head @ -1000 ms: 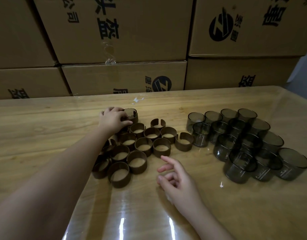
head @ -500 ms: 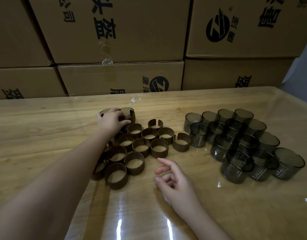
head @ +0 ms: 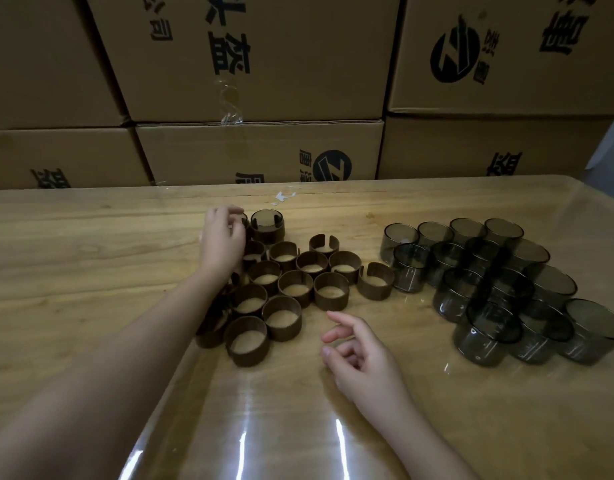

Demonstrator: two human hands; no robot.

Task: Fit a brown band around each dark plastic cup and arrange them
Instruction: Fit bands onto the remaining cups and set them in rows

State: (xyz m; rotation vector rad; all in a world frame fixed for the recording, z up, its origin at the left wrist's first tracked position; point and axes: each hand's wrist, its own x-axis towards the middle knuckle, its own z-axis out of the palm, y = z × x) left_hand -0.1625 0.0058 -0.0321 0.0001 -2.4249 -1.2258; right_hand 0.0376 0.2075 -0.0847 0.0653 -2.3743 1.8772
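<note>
Cardboard boxes are standing behind the table. Bare dark cups are clustering at right, and brown bands at centre. The left hand is hovering just beside a banded cup at the far edge of the bands; its grip cannot be determined. The right hand is resting with fingers loosely curled, holding nothing.

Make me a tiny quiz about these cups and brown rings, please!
1. True or false: the right hand holds a cup.
2. Where do the bare dark cups stand? A) to the left of the brown bands; B) to their right; C) stacked on them.
3. Fill in: one banded cup stands just beside the ____ hand.
Key: 1 false, it holds nothing; 2 B; 3 left, the left hand.
</note>
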